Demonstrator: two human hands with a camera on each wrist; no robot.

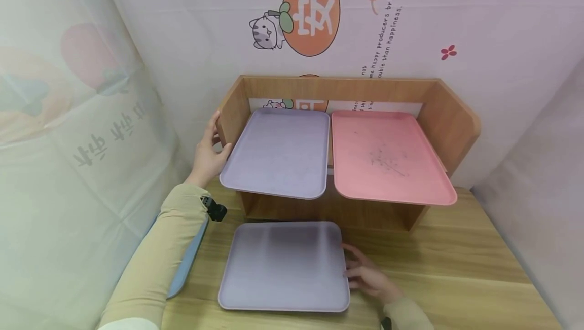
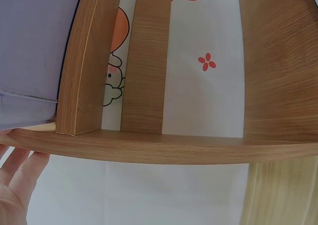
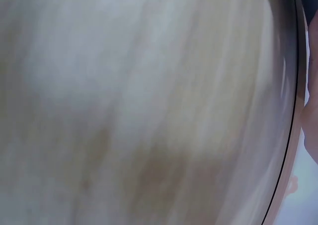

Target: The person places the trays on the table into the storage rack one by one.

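A wooden shelf [image 1: 337, 89] stands at the back, bearing a purple tray [image 1: 280, 150] and a pink tray [image 1: 388, 155] side by side. At its left side panel, my left hand [image 1: 210, 155] holds the wood, fingers outside and thumb by the front edge. In the left wrist view, the fingers [image 2: 22, 175] reach past the panel [image 2: 149, 148]. Another purple tray [image 1: 285, 266] lies before the shelf on the tabletop. My right hand [image 1: 367, 274] touches its right rim with loosely bent fingers; the thumb is hard to make out. The right wrist view is mostly blurred.
A blue tray [image 1: 187, 259] is partly hidden under my left sleeve. White printed cloth [image 1: 182, 46] hangs behind and at both sides. Both upper trays jut out past the shelf's front. The wooden tabletop [image 1: 456, 259] stretches off to the right.
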